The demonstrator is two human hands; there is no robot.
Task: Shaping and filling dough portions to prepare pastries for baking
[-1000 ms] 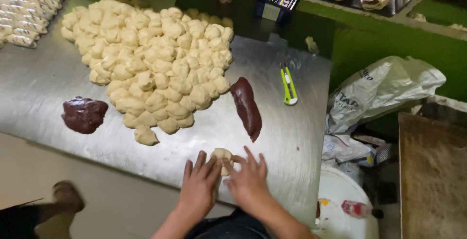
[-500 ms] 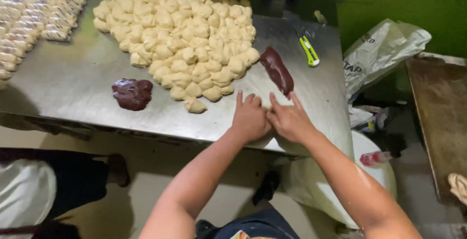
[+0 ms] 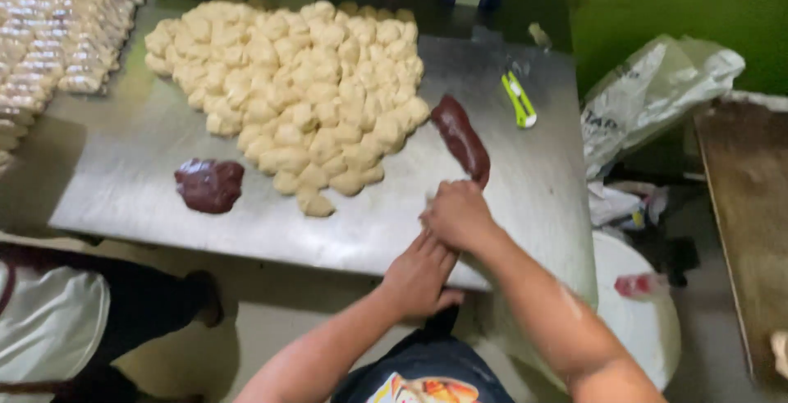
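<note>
A steel table (image 3: 148,198) fills most of the view, its far edge cut off at the top. On it, the largest thing is a heap of pale dough pieces (image 3: 295,91), spreading across the middle of the table. Off the table's left edge, rows of shaped dough (image 3: 49,34) run out of frame. At the heap's right side lies a long strip of dark brown filling (image 3: 461,139); at the heap's lower left sits a rounder lump of dark filling (image 3: 209,185). Right of the strip lies a small green cutter (image 3: 519,99).

Near the table's front edge, just below the strip's lower end, the right hand (image 3: 456,216) is curled, fingers pressed together over something it hides; only a pale sliver, probably a dough piece (image 3: 429,201), shows at its left, too blurred to be sure. The left hand (image 3: 419,276) lies under it, fingers straight and together, tips touching the right hand.
</note>
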